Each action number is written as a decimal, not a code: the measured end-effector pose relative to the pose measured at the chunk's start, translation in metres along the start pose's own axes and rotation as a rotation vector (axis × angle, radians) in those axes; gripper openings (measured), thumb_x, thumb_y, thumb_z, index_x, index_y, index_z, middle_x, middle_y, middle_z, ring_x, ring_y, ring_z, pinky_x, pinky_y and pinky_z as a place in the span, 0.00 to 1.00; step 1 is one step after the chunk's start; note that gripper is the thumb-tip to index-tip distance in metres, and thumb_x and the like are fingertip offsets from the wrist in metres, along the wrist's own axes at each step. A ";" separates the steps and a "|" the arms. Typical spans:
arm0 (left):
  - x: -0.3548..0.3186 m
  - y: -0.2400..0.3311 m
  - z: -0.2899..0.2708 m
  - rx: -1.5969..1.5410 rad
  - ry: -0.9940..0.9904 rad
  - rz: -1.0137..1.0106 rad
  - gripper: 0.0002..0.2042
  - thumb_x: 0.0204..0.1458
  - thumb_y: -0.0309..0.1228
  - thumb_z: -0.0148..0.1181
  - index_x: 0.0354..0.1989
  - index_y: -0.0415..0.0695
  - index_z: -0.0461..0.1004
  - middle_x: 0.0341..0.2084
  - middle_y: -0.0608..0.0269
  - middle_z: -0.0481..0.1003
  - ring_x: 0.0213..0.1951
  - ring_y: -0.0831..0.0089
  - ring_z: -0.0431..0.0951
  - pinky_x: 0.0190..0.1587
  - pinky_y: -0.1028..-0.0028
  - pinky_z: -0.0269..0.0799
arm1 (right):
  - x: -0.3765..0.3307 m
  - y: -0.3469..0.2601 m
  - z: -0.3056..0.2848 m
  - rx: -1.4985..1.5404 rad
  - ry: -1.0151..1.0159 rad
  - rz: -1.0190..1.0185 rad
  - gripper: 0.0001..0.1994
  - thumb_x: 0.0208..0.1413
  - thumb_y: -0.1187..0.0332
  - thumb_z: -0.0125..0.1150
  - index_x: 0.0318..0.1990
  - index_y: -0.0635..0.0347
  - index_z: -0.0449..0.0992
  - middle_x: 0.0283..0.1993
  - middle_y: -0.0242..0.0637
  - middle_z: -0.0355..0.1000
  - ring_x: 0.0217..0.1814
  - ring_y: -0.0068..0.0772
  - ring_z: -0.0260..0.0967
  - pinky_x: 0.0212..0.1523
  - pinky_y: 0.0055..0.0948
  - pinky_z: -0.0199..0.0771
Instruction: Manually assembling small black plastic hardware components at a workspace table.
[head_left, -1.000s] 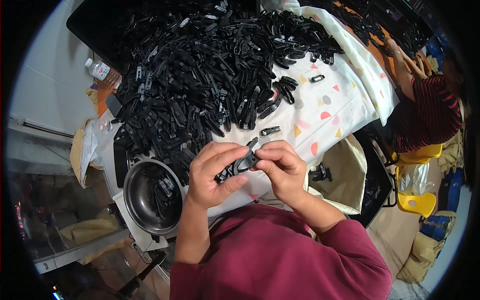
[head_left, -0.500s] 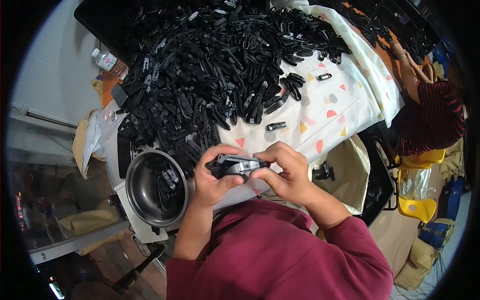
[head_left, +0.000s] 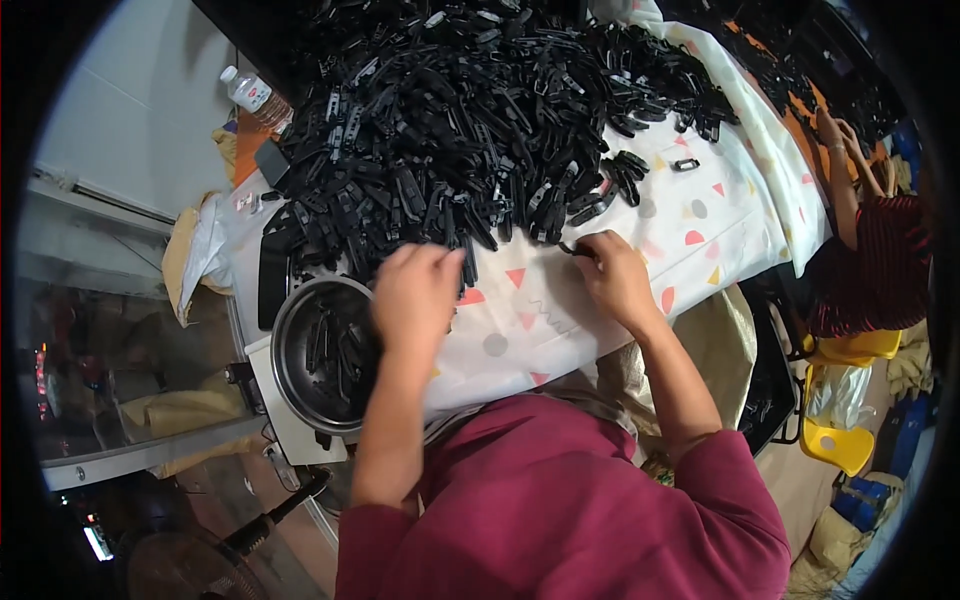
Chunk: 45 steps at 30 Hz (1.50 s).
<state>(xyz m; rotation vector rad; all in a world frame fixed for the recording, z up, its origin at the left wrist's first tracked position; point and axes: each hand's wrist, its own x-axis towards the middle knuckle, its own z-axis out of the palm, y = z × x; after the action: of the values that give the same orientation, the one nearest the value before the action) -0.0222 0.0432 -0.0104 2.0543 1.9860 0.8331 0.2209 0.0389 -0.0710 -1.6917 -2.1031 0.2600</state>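
Note:
A large heap of small black plastic clip-like parts (head_left: pixel 430 130) covers the far side of the patterned white tablecloth (head_left: pixel 490 370). At the near edge of the heap is my left hand (head_left: pixel 415 295), beside the bowl's rim; its fingers are smeared and partly hidden, so what they hold cannot be told. Farther right, my right hand (head_left: pixel 615 275) has its thumb and fingers closed on a small black part (head_left: pixel 573 248) at the cloth. More black parts (head_left: pixel 340 350) lie inside a round steel bowl (head_left: pixel 284 385) at the left.
A plastic bottle (head_left: pixel 255 97) stands at the far left. One loose black part (head_left: pixel 686 165) lies on the cloth at the right. A beige sack (head_left: pixel 720 360) hangs below the table's right edge. A person in a striped top (head_left: pixel 870 265) works at the far right, near yellow stools (head_left: pixel 838 445).
My hands have moved apart; the black clip-like part between them is gone from there. My left hand went to the heap's edge, my right hand forward onto a loose part. The view shifted slightly.

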 end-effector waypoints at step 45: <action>-0.052 -0.010 0.019 -1.486 -0.201 -0.199 0.18 0.52 0.27 0.52 0.51 0.37 0.61 0.38 0.51 0.72 0.44 0.61 0.72 0.51 0.64 0.65 | -0.015 -0.062 -0.029 0.444 -0.062 -0.207 0.16 0.43 0.66 0.65 0.40 0.60 0.72 0.36 0.43 0.69 0.36 0.43 0.69 0.33 0.34 0.69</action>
<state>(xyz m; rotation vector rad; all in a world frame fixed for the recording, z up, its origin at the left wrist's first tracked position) -0.0192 -0.0009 -0.0454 0.9468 0.8082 1.3420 0.1810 0.0065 -0.0232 -1.2146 -2.0509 0.6658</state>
